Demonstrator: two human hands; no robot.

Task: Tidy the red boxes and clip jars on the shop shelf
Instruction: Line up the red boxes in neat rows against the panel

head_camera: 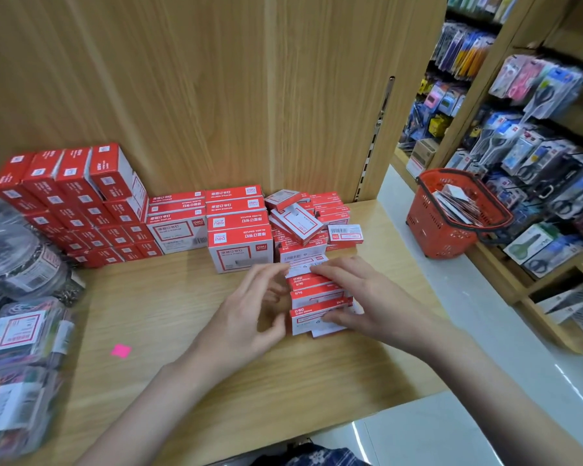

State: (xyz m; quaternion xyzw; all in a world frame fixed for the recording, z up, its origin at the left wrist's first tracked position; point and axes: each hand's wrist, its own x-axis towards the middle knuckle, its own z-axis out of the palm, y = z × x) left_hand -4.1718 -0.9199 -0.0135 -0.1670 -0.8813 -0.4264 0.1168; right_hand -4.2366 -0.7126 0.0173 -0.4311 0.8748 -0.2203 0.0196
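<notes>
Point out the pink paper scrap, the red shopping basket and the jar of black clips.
pink paper scrap (121, 350), head view, its middle.
red shopping basket (431, 227), head view, its front wall.
jar of black clips (21, 260), head view, its clear side.

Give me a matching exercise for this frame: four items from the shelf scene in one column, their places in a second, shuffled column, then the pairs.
1. tall stack of red cardboard boxes
2. clear plastic clip jars
3. red plastic shopping basket
4. small pink paper scrap

A. on the white ledge at right
B. against the back panel, left
C. loose on the wooden shelf, near the front
D. at the shelf's far left edge

Pairs: 1-B, 2-D, 3-A, 4-C
</notes>
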